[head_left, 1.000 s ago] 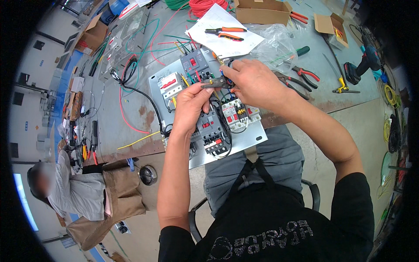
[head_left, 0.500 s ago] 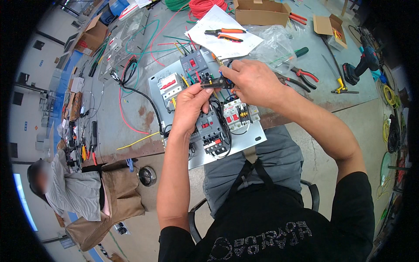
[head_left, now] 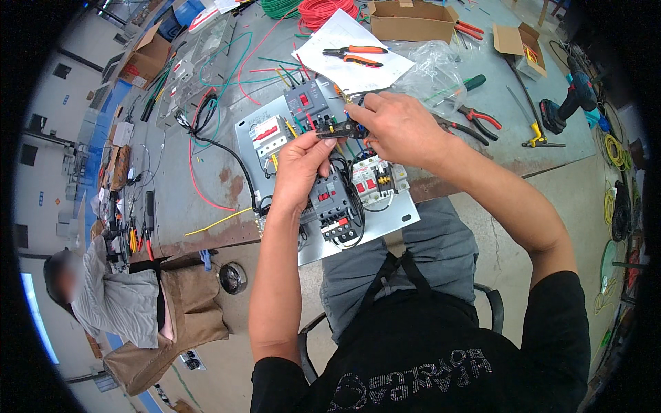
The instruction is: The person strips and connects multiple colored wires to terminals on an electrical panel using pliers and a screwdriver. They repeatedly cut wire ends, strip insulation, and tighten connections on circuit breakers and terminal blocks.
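My right hand (head_left: 403, 127) is closed around the handles of wire-stripping pliers (head_left: 335, 131) with dark flat jaws pointing left. At the jaws, my left hand (head_left: 299, 165) pinches a thin wire; a small yellow bit shows there, but most of the wire is hidden. Both hands are above a metal mounting plate (head_left: 248, 141) that overhangs the table's near edge. It carries a dark circuit breaker (head_left: 306, 101) with a red switch, a white breaker (head_left: 268, 134), a contactor (head_left: 330, 196) and small white breakers (head_left: 372, 180). Coloured wires run between them.
Orange-handled strippers (head_left: 358, 55) lie on white paper (head_left: 330, 34). Red-handled pliers (head_left: 482, 118), a cordless drill (head_left: 568, 103) and a clear plastic bag (head_left: 430, 72) are to the right. Wire coils (head_left: 323, 14) and cardboard boxes (head_left: 406, 20) sit behind. A person (head_left: 124, 296) is at left.
Almost nothing differs. My hands keep the same hold on the pliers and the wire, with only a very slight shift of the right hand.
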